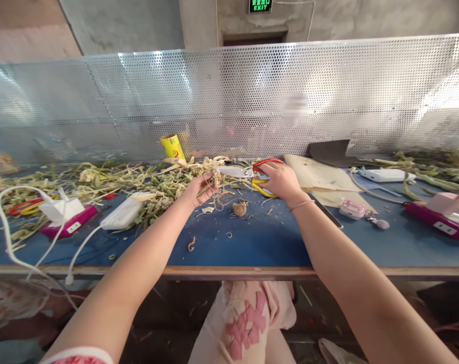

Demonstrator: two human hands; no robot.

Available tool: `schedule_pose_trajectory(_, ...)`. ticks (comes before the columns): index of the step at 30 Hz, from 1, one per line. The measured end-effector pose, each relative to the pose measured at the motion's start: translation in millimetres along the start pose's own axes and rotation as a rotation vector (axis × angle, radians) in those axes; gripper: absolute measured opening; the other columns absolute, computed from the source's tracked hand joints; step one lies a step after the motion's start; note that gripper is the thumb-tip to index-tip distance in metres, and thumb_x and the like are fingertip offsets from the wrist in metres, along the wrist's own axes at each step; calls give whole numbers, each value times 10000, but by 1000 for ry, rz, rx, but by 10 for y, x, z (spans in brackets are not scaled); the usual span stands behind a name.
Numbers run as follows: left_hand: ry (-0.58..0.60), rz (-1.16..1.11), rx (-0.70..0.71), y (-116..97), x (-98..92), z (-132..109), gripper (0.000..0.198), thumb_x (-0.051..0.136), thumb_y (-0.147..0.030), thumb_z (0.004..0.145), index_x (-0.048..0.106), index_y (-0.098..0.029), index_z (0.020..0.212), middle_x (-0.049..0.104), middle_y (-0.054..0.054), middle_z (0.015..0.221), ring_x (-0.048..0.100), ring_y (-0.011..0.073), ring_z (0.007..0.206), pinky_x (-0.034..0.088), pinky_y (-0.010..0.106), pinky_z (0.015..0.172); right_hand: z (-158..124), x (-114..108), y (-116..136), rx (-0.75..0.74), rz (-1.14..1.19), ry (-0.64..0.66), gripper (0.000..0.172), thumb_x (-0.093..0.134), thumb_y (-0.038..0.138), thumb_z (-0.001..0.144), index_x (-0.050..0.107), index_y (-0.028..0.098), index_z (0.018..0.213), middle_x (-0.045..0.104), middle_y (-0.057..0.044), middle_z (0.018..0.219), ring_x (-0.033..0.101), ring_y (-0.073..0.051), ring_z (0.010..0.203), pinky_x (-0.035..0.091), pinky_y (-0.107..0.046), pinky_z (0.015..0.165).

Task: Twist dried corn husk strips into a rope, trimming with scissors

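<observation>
My left hand (201,188) is closed round a thin bundle of dried plant stalks (214,182) at the edge of the stalk heap (138,182). My right hand (280,179) grips the handles of red-and-yellow shears (260,174); their white blades point left toward the stalks held by the left hand. A small brown dried bulb (239,207) lies on the blue tabletop (252,237) just in front of both hands, with curled scraps around it.
A perforated metal screen (328,96) walls the back of the bench. A yellow roll (172,146) stands near it. White chargers (121,215) and cables lie left, a pink box (68,225) too. Paper sheets (313,177), a white device (383,175) and more stalks sit right.
</observation>
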State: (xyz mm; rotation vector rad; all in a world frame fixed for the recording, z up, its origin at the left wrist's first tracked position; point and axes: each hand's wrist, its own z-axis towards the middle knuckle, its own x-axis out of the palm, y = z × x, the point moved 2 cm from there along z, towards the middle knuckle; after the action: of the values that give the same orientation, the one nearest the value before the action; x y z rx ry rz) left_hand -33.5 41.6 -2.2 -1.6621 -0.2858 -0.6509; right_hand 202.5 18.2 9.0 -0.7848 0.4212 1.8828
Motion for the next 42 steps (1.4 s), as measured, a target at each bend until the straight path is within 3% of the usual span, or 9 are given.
schedule_pose_trajectory(6, 31, -3, 9, 9, -26, 35, 135, 446, -108, 790, 580, -97, 797, 609, 61, 613, 568, 96, 519, 500, 190, 492, -2, -38, 29, 81, -41, 82, 290, 500, 432, 765, 611, 192, 885, 662, -69, 850, 575, -196, 756, 350, -271, 592)
schedule_pose_trajectory(12, -22, 6, 72, 4, -28, 39, 76, 524, -113, 750, 564, -116, 685, 609, 40, 584, 574, 90, 526, 501, 194, 533, -14, -40, 50, 200, -60, 205, 290, 518, 413, 732, 567, 216, 939, 657, -45, 821, 568, -182, 700, 314, -257, 551)
schedule_pose_trajectory(18, -89, 140, 290, 8, -38, 109, 145, 645, -85, 608, 513, -145, 611, 567, -39, 528, 562, 61, 514, 465, 172, 545, -28, -39, 23, 320, -29, 242, 321, 508, 359, 717, 514, 221, 1007, 648, -66, 918, 581, -216, 769, 341, -269, 565)
schedule_pose_trajectory(27, -191, 315, 547, -2, -90, 156, 189, 635, -127, 598, 452, -167, 575, 492, -66, 471, 490, 56, 458, 382, 192, 512, -5, -27, 171, 218, -30, 263, 380, 507, 437, 715, 541, 202, 1013, 645, -69, 825, 583, -215, 774, 365, -290, 632)
schedule_pose_trajectory(42, -188, 439, 577, 48, -57, 159, 163, 607, -102, 614, 463, -178, 617, 469, -65, 480, 456, 65, 476, 350, 203, 526, 4, -28, 200, 184, -30, 253, 298, 542, 335, 724, 553, 212, 995, 656, -55, 813, 585, -193, 743, 311, -255, 538)
